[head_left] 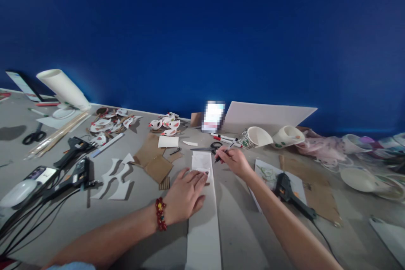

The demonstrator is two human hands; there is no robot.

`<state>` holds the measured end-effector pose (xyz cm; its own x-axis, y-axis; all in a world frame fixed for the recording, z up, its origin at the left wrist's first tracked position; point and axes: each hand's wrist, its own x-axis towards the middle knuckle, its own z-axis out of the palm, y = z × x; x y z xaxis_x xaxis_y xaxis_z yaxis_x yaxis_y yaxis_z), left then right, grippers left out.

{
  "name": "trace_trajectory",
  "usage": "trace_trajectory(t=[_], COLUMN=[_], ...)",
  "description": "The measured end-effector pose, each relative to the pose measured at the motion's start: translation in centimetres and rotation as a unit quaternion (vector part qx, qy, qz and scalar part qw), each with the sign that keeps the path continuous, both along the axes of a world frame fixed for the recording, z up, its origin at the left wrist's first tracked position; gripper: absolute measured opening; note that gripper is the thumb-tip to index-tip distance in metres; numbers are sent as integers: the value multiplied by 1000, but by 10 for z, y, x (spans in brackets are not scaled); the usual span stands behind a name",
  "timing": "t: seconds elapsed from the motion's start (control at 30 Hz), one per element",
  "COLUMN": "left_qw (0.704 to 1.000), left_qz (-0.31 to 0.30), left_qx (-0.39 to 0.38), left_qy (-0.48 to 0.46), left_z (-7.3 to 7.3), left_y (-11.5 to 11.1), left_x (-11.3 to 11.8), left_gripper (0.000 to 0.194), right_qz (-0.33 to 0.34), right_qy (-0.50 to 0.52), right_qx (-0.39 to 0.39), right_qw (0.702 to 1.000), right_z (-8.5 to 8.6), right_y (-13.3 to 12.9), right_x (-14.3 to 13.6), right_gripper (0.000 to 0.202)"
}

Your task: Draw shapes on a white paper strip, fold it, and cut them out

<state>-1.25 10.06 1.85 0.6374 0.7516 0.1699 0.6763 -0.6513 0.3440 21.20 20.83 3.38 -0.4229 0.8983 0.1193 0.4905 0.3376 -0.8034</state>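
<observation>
A long white strip of paper or card (204, 236) runs from the front edge toward the middle of the table. My left hand (186, 194) lies flat on it, fingers stretched forward, with a red bead bracelet at the wrist. Just beyond those fingertips is a smaller white piece (201, 160) on the strip's far end. To the right of that end, my right hand (233, 160) grips a pen (231, 145), its dark tip pointing down and left, apart from the paper. Scissors (216, 145) lie behind, partly hidden by the right hand.
Brown cardboard pieces (159, 168) and cut white shapes (118, 179) lie left. Several painted paper birds (169, 123) sit farther back. Glue guns rest left (80, 173) and right (286, 190), with cords. A lit phone (213, 116) leans on the blue wall; paper cups (257, 136) stand right.
</observation>
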Motion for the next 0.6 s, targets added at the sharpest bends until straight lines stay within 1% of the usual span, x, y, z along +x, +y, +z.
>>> trace_trajectory(t=[0.03, 0.13, 0.2, 0.3, 0.4, 0.5, 0.6], left_qw=[1000, 997, 995, 995, 995, 992, 980], left_qz=[-3, -8, -8, -7, -18, -23, -39], left_qx=[-9, -23, -27, -29, -46, -88, -154], left_qy=[-22, -77, -97, -94, -85, -85, -120], left_z=[1, 1, -1, 0, 5, 10, 11], left_y=[3, 15, 21, 32, 47, 62, 73], left_x=[-3, -11, -15, -18, -19, -21, -25], left_gripper=[55, 70, 75, 72, 66, 62, 61], right_qz=[-10, -29, -21, 10, 31, 37, 38], right_qy=[9, 14, 14, 21, 15, -14, -34], right_qx=[3, -1, -6, -7, 26, 68, 94], right_qw=[1000, 999, 1000, 1000, 999, 997, 994], right_z=[2, 3, 1, -2, -4, -8, -13], right_y=[-5, -23, -36, -53, -61, -63, -64], right_x=[1, 1, -1, -11, -23, -34, -40], right_gripper=[41, 39, 38, 32, 28, 28, 26])
